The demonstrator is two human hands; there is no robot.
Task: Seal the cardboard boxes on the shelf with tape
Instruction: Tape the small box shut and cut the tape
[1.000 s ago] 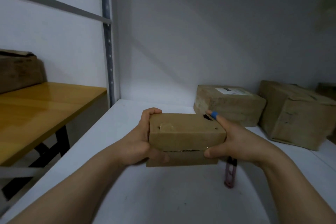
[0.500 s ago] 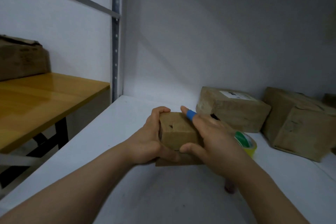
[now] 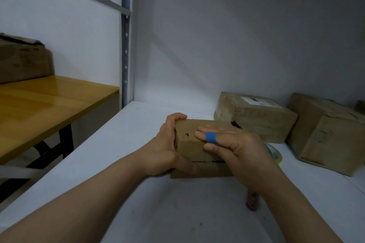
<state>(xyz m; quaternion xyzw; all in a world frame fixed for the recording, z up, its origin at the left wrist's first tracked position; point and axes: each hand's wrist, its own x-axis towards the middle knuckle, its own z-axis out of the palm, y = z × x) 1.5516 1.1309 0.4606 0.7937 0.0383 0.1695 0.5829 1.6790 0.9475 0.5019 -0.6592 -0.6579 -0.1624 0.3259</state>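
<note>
While I watch through the head camera, the small box (image 3: 194, 140) is out over the middle of the white shelf (image 3: 118, 154), well in from its left edge. I can't tell whether its bottom rests on the shelf or hangs just above it. The left hand (image 3: 166, 150) grips the box's left end, fingers curled over the top far edge and thumb along the loose lower flap. There's a dark gap along the front, between that flap and the box body. The right hand (image 3: 237, 150) lies flat on top, fingers straight and pressing down, thumb against the front face. A blue band (image 3: 211, 137) wraps one finger.

Just behind the right hand a roll of tape (image 3: 275, 154) peeks out, yellow and green, mostly hidden. Towards the shelf's back right corner sit a labelled box (image 3: 254, 118) and, beside it, a bigger box (image 3: 325, 136). A reddish tool (image 3: 251, 201) lies under the right wrist, too blurred to name. Off the left edge stands a wooden table (image 3: 39, 108) carrying another box (image 3: 21, 59).
</note>
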